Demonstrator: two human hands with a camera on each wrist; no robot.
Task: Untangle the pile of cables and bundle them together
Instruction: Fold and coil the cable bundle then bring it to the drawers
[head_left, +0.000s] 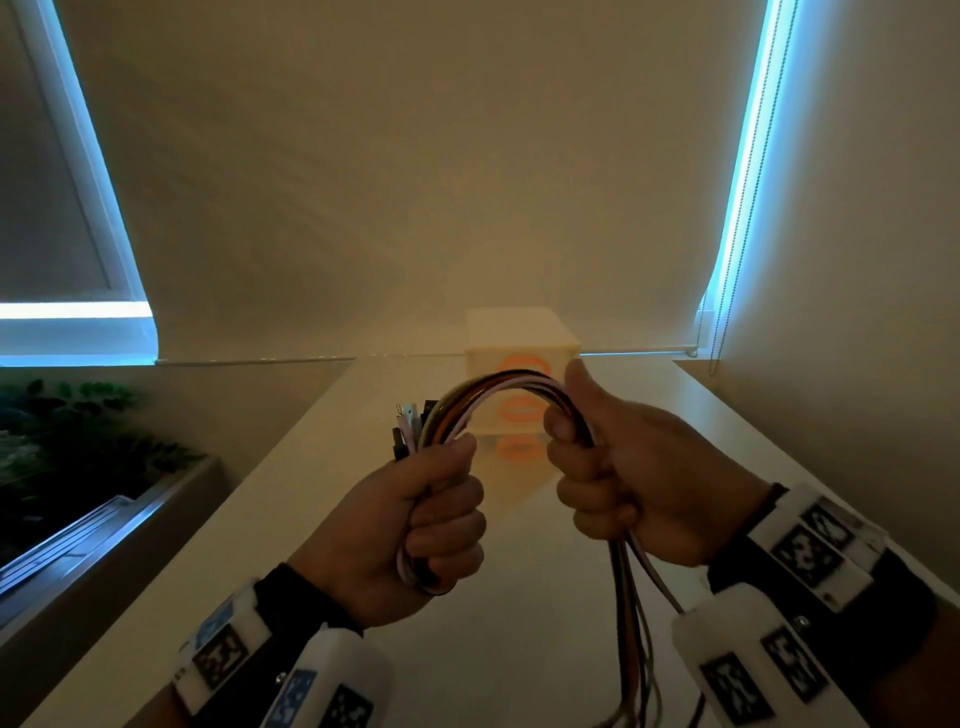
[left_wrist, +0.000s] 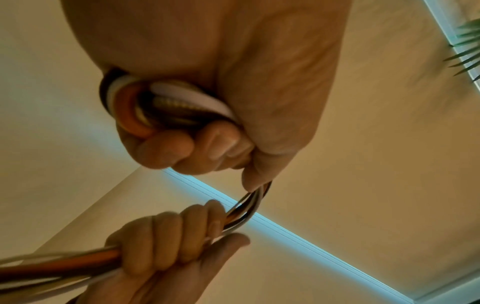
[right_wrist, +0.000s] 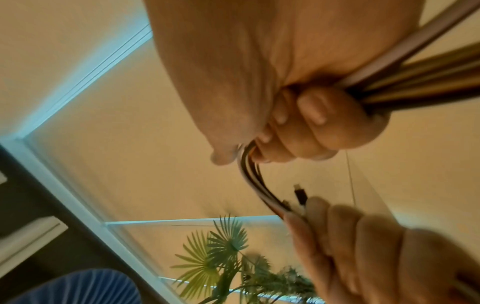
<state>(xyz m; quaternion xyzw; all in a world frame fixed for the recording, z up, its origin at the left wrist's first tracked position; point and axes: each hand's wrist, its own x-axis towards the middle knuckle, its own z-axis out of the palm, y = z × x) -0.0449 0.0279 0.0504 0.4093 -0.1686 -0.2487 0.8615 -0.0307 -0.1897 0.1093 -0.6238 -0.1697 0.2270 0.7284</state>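
Note:
A bundle of cables (head_left: 498, 395) in orange, white, black and pink arches between my two fists above the white table (head_left: 519, 649). My left hand (head_left: 436, 514) grips a folded loop of the bundle, with several plug ends (head_left: 408, 423) sticking up past the thumb. My right hand (head_left: 597, 473) grips the other side, and the loose lengths (head_left: 636, 639) hang down from it. The left wrist view shows the folded cables (left_wrist: 135, 107) inside my left hand (left_wrist: 202, 144). In the right wrist view my right hand (right_wrist: 311, 131) holds the bundle (right_wrist: 415, 78).
A small cream box (head_left: 519, 364) with orange rings stands on the table behind the cables. A planter with green leaves (head_left: 67, 447) is at the left. A blind cord (head_left: 727, 260) hangs at the right by the window.

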